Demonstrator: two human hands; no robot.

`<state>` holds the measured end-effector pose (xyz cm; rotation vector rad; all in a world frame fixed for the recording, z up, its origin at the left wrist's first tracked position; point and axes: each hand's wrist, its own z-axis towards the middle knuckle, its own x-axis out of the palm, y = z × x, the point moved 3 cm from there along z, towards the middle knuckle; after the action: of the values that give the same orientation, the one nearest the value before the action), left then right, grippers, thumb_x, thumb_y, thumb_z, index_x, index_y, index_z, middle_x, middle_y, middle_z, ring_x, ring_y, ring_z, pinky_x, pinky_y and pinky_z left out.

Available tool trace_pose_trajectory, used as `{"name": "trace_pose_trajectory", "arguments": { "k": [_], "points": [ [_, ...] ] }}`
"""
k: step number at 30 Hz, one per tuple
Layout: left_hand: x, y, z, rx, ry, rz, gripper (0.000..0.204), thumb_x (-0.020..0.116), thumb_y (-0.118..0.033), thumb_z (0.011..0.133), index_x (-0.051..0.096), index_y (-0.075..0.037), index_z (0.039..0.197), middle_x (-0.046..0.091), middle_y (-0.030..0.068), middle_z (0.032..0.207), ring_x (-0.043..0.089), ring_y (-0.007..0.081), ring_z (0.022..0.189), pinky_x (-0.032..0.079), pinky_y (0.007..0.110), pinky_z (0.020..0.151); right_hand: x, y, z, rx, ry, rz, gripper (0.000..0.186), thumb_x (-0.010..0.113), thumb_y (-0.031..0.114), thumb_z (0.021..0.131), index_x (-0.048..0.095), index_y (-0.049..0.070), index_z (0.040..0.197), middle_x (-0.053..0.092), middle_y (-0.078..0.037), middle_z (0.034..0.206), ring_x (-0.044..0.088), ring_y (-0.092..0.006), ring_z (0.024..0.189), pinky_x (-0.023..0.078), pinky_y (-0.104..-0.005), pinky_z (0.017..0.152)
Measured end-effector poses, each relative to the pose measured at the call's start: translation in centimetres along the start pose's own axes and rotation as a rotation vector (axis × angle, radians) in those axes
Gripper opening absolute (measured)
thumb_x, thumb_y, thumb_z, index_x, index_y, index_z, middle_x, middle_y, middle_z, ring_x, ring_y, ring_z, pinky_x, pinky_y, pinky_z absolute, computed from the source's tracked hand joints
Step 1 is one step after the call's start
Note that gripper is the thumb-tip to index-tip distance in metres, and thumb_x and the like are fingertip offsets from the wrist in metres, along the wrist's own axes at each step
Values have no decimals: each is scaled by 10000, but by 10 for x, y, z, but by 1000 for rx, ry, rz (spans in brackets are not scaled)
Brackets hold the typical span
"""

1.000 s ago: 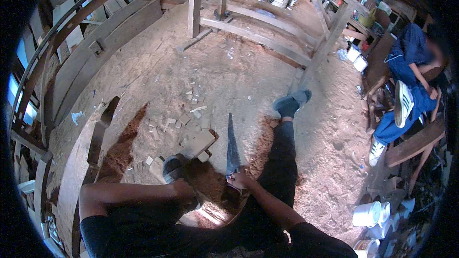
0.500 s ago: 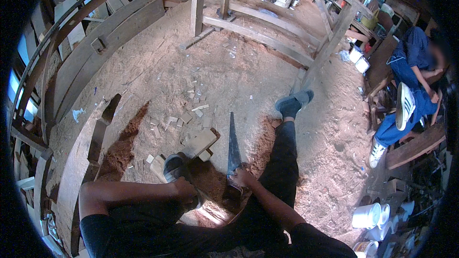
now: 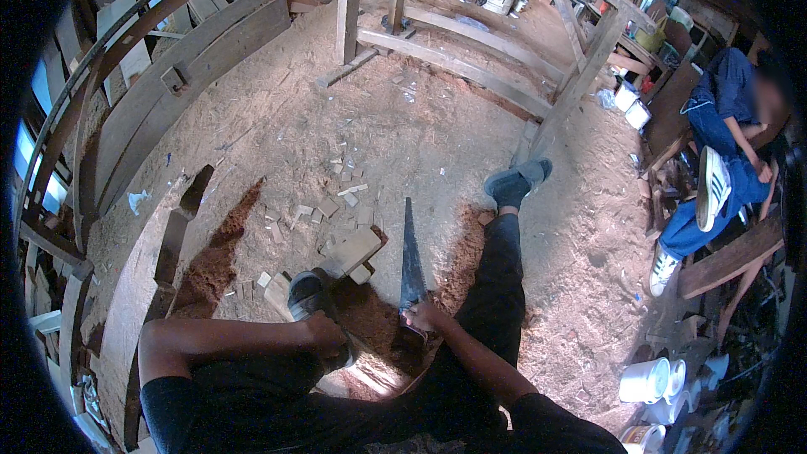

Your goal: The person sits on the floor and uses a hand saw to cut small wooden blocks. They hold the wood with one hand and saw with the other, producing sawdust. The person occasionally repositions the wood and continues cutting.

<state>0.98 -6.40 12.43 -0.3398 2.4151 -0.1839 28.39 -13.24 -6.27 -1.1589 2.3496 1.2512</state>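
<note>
In my right hand [image 3: 426,317] is the handle of a handsaw. Its long tapering blade [image 3: 409,256] points away from me, over the sawdust-covered ground between my legs. My left hand [image 3: 324,332] is closed low beside my left shoe [image 3: 308,296]; its fingertips are hidden, so what it grips cannot be made out. A thick wooden block [image 3: 351,252] lies just beyond that shoe, with small offcuts [image 3: 326,206] scattered past it. A pale lit piece of wood [image 3: 376,370] shows between my hands, partly covered by my clothing.
A curved timber [image 3: 143,319] lies at my left. Wooden frames [image 3: 458,63] stand at the far side. My right leg [image 3: 498,273] stretches forward. On the right, another person [image 3: 727,151] sits on wood, above several white buckets [image 3: 646,381].
My right hand has shifted slightly on the saw handle. A thin brown length shows at the far right below the other person. The blade and my left hand look unmoved.
</note>
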Motion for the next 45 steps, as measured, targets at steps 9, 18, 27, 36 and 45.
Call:
{"name": "trace_pose_trajectory", "arguments": {
  "k": [9,18,27,36,45],
  "points": [
    [10,5,8,-22,-13,-9,298,675,-397,856,792,-144,961,770,110,979,751,309,915,535,517,726,-5,-1,1,-43,14,-25,454,540,446,1002,766,52,991,747,-164,934,701,-287,859,532,-418,817],
    [27,12,20,-39,-6,-22,311,668,-378,859,779,-125,1000,764,137,1022,736,335,969,520,531,807,-8,11,-4,-56,5,-148,437,556,427,986,758,42,1031,735,-211,981,713,-327,894,536,-426,815],
    [13,10,13,-23,22,-21,331,689,-400,847,778,-124,1008,761,149,1041,734,340,987,533,528,792,-5,0,1,-63,-21,-144,443,566,428,972,728,30,1076,730,-203,960,707,-330,881,535,-445,801],
    [42,22,23,73,-159,-2,262,694,-297,815,775,-121,992,759,168,945,748,362,882,589,514,700,12,-9,21,-197,-65,-146,399,615,381,924,712,18,1058,725,-207,945,702,-332,853,529,-436,776],
    [-9,15,0,83,-361,-14,227,551,-216,902,719,-74,844,736,166,847,746,339,807,607,474,666,35,-53,39,-140,-18,-8,383,618,347,911,712,29,1101,729,-212,999,702,-367,878,532,-435,802]
  ]
}}
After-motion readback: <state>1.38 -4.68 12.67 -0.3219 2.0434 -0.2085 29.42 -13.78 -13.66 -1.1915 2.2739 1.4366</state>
